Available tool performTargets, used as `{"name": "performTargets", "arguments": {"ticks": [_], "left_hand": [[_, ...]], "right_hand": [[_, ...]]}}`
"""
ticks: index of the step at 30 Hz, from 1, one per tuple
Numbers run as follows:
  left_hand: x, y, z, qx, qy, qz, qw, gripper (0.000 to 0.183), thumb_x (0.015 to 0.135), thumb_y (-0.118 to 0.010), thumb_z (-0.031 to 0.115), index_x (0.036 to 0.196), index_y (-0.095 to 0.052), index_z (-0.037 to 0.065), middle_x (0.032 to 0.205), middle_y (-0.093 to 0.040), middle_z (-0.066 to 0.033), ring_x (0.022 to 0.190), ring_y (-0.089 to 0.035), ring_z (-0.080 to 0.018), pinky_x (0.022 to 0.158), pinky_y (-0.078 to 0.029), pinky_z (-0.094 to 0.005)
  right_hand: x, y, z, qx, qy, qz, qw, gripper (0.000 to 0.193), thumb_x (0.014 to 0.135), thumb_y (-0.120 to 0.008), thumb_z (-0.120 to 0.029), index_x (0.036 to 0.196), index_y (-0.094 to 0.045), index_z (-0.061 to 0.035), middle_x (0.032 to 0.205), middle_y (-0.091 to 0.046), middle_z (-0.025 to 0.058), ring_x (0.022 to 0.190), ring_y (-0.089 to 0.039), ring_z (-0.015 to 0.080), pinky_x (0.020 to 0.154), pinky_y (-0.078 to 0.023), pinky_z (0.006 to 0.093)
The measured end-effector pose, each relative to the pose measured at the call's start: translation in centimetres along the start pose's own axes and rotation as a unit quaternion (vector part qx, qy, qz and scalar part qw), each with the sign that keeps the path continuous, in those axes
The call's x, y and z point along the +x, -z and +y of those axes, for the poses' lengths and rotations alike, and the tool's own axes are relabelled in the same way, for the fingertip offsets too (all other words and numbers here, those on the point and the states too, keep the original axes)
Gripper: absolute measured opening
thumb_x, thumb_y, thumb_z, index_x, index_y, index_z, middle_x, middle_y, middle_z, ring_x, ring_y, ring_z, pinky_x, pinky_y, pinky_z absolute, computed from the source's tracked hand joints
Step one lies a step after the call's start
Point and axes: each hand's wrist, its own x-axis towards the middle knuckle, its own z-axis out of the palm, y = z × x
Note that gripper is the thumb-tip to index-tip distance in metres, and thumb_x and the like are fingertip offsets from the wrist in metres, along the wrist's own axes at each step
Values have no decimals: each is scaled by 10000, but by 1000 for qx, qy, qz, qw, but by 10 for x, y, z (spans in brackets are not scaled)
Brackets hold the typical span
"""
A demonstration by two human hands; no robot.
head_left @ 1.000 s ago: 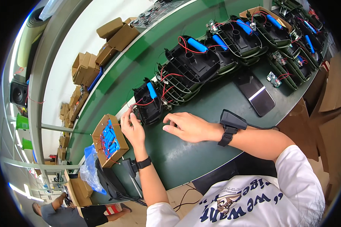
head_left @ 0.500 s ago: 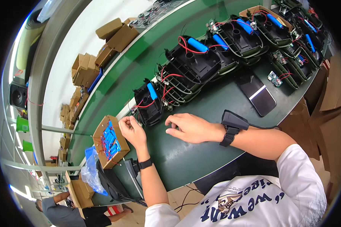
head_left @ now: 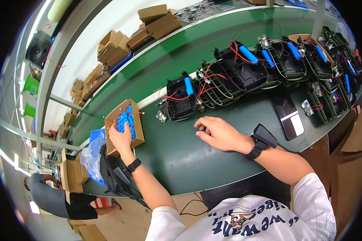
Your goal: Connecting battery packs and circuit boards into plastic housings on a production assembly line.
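Note:
Inside a cardboard box (head_left: 139, 136) at the left of the bench, my left hand (head_left: 120, 138) reaches in among blue cylindrical batteries (head_left: 126, 117) with thin wires. Its thumb and fingers look apart, and no battery is plainly gripped; the fingertips are partly hidden. My right hand (head_left: 220, 134) hovers over the bench with loosely bent fingers, thumb apart, holding nothing. Nearest to it, beyond the fingers, lies a black plastic housing (head_left: 180, 102) with a blue battery (head_left: 189, 86) fitted, red wires and a small circuit board (head_left: 161, 116) hanging off its left side.
More black housings (head_left: 241, 72) with batteries and red wires are stacked along the back right. A dark phone-like slab (head_left: 289, 120) lies at the right. Left of the box are a blue bin with clear plastic (head_left: 93, 154) and a black bag (head_left: 112, 172). Another person (head_left: 48, 195) works at far left.
My left hand has gone from beside the nearest housing down into the battery box. My right hand remains over the bench with its fingers bent. The whole view has shifted.

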Motion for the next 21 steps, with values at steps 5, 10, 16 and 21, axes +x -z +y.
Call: {"name": "performTargets", "arguments": {"ticks": [5, 10, 16, 21], "left_hand": [[4, 2, -8, 33, 101, -222, 969, 770, 820, -714, 616, 1371, -638, 84, 1362, -631, -233, 1277, -602, -365, 1085, -454, -434], [9, -2, -19, 27, 57, -275, 959, 538, 872, -692, 540, 1098, -779, 59, 1175, -717, -224, 1102, -692, -363, 979, -514, -431], [9, -15, -32, 22, 25, -239, 970, 410, 877, -722, 442, 982, -795, 53, 1015, -727, -232, 995, -700, -383, 917, -530, -438], [16, -26, -67, -137, -19, -277, 951, 239, 825, -757, 178, 954, -775, -24, 788, -714, -69, 757, -645, -154, 728, -515, -313]], "right_hand": [[-2, 2, 1, -33, -5, -13, 999, 258, 961, -643, -188, 1141, -616, -5, 995, -649, 152, 797, -662, 255, 751, -544, 378], [0, 3, -4, -33, -29, -22, 999, 224, 947, -629, -184, 1075, -622, -1, 1027, -661, 181, 974, -661, 373, 849, -536, 457], [-2, 1, -1, -35, -41, -22, 998, 221, 934, -634, -183, 1048, -623, 6, 995, -650, 190, 923, -655, 394, 826, -535, 475], [-5, -1, 8, -48, 10, 3, 999, 222, 926, -628, -192, 1046, -628, -6, 994, -645, 187, 935, -651, 398, 832, -532, 486]]}}
